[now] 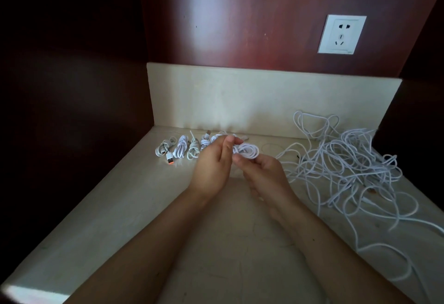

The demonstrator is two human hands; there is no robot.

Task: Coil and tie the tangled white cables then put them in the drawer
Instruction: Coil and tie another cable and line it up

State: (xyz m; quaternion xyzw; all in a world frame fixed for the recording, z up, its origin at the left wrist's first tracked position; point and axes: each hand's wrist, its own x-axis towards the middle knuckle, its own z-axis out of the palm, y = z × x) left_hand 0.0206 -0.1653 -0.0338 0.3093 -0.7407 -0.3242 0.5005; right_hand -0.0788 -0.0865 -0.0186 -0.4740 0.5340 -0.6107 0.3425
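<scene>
White cable, wound into a small coil [247,151], sits between my two hands just above the bench [120,207]. My left hand [211,162] pinches the coil's left end with its fingertips. My right hand [260,171] curls around it from the near side, thumb against the loops. The coil's long axis runs roughly left to right, from one hand to the other. I judge the tie is being finished, though the fingers hide the knot itself.

The next move turns on where the row of tied bundles [182,150] lies: just left of the hands, towards the far edge, each bundle with its long axis running near to far. That makes the left hand the nearer one for setting this coil at the row's right end. The tangled pile [348,164] spreads to the right, closer to the right hand. A wall socket [342,34] sits far right. No drawer is in view.
</scene>
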